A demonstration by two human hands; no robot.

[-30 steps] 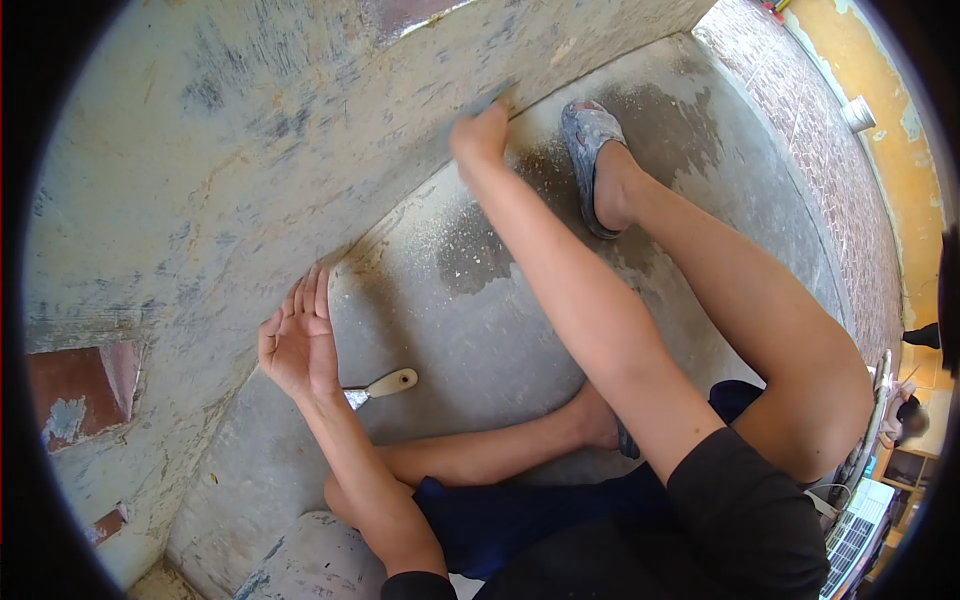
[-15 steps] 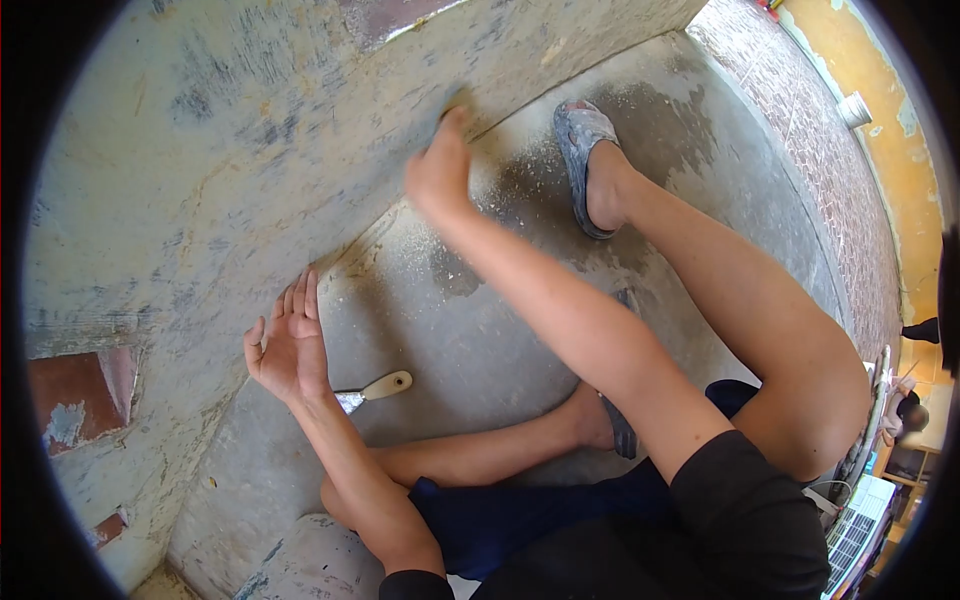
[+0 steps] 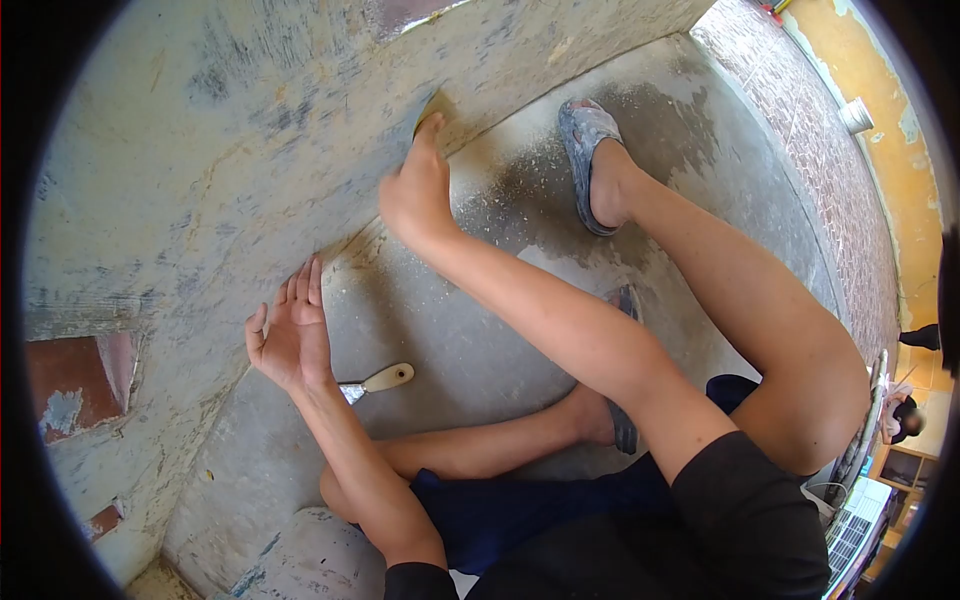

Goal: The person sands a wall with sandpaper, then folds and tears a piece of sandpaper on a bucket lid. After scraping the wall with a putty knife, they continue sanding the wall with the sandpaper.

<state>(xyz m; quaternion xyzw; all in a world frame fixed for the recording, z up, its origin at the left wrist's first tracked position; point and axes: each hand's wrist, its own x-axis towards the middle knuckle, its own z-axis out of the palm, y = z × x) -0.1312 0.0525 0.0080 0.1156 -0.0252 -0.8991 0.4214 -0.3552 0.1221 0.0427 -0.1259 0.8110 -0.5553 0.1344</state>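
Observation:
Worn, patchy wall [image 3: 250, 150] fills the upper left. My right hand [image 3: 418, 190] is closed against it near the floor joint, holding a thin yellowish piece [image 3: 430, 108] that is mostly hidden by the fingers. Lower left, my left hand [image 3: 297, 335] is open with the palm facing up, its fingertips at the foot of the wall, and nothing is in it. A putty knife with a cream handle [image 3: 388, 377] lies on the grey floor [image 3: 470, 350], just right of my left wrist.
Pale dust and chips [image 3: 510, 195] are scattered along the wall base. A sandalled foot [image 3: 600, 180] rests on the floor at the upper middle. Reddish recesses [image 3: 75, 385] break the wall at left. A white keyboard-like object [image 3: 855, 525] and a person [image 3: 905, 418] are at far right.
My right hand has moved left along the wall with the thin piece, showing more of its edge. My left hand has barely shifted.

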